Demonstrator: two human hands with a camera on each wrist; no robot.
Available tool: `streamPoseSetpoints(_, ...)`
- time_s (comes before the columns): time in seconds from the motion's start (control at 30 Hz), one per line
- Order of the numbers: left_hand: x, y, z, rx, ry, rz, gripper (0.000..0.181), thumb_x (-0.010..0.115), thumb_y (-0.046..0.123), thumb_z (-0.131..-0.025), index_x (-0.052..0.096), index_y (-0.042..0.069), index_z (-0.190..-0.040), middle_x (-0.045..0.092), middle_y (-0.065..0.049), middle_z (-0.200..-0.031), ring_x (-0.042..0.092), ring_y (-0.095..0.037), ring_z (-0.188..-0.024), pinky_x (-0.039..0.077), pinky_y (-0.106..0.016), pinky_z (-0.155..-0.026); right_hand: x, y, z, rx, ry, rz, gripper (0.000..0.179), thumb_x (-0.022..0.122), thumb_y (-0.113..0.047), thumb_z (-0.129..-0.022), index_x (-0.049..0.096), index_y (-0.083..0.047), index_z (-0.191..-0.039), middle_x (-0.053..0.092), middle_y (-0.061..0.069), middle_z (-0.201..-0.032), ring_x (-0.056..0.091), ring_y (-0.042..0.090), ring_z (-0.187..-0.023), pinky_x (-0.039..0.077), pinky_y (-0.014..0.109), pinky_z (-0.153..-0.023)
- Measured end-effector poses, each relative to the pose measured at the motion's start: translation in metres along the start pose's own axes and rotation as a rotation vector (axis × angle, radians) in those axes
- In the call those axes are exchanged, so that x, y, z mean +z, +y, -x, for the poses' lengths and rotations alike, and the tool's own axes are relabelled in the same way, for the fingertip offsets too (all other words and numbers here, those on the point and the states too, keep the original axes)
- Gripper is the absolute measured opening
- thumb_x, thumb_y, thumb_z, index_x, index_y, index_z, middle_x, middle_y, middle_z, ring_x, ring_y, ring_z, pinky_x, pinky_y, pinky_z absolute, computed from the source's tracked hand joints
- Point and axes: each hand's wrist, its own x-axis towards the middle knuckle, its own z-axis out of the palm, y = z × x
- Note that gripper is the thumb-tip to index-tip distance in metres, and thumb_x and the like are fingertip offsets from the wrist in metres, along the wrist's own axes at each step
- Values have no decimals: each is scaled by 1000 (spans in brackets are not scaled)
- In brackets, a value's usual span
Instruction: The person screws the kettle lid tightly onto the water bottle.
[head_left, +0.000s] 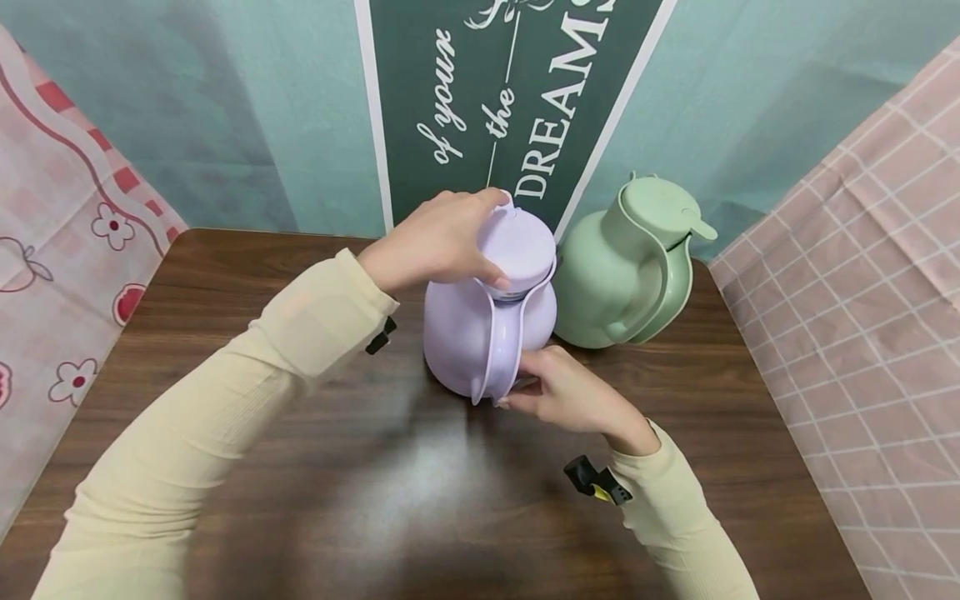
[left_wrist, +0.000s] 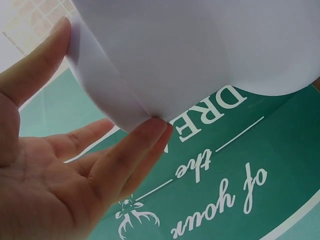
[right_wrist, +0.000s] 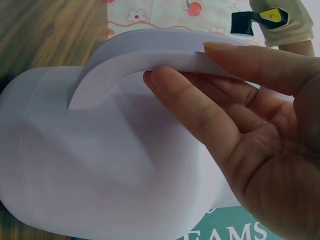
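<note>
A lavender vacuum jug [head_left: 456, 340] stands upright on the wooden table with its handle [head_left: 507, 346] facing me. My left hand [head_left: 448, 237] grips the round lid [head_left: 525, 247] from the left, thumb on the near side and fingers toward the back. In the left wrist view, the fingertips [left_wrist: 155, 125] press the lid's edge. Low on the handle, my right hand [head_left: 562, 390] pinches it between thumb and fingers. The right wrist view shows the thumb on the handle's outer side and the index finger beneath. Part of the lid is hidden by my left hand.
Right behind the lavender jug stands a light green jug [head_left: 592, 279] with a lid and handle, close beside it. A green printed cloth [head_left: 480, 108] hangs at the back. Patterned cloths border the brown table [head_left: 300, 500] on both sides.
</note>
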Motion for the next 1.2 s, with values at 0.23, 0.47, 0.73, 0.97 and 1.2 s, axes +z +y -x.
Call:
streamPoseSetpoints(0.23,-1,-2,-1,-11,-25,3,86,77,31,-72,31,12,-142,45,-7,-134,37,-28,-120,34,-38,-94,0,0,0,6,-1,4,17,71,-1,-75,64,-5,-90,67,-1,-84,61,7,-79,49,25,-72)
streamPoseSetpoints(0.47,-1,-3,-1,-3,-25,-5,87,77,31,-72,30,7,-141,44,-9,-134,37,-28,-121,33,-37,-95,0,-1,-1,18,-6,-4,17,71,-1,-75,64,-5,-90,67,-1,-84,62,7,-79,50,25,-72)
streamPoseSetpoints(0.73,-1,-4,1,-42,33,15,65,79,37,-67,51,-1,-111,55,-8,-99,50,-24,-91,41,-33,-78,0,-2,-1,22,-7,14,15,71,-3,-76,64,-6,-89,67,-2,-82,61,7,-78,49,25,-71)
streamPoseSetpoints(0.97,0,1,1,-70,56,14,50,79,34,-69,56,-1,-96,55,-8,-90,49,-24,-82,41,-32,-71,0,-1,-2,9,-2,22,16,71,-2,-75,64,-5,-90,67,-2,-83,61,7,-78,49,27,-71)
streamPoseSetpoints(1.2,0,5,-1,-85,49,-27,52,78,38,-69,56,0,-96,55,-7,-91,49,-24,-86,41,-33,-74,0,-1,-2,6,1,10,16,71,-2,-75,64,-4,-89,67,0,-83,62,8,-80,50,26,-72)
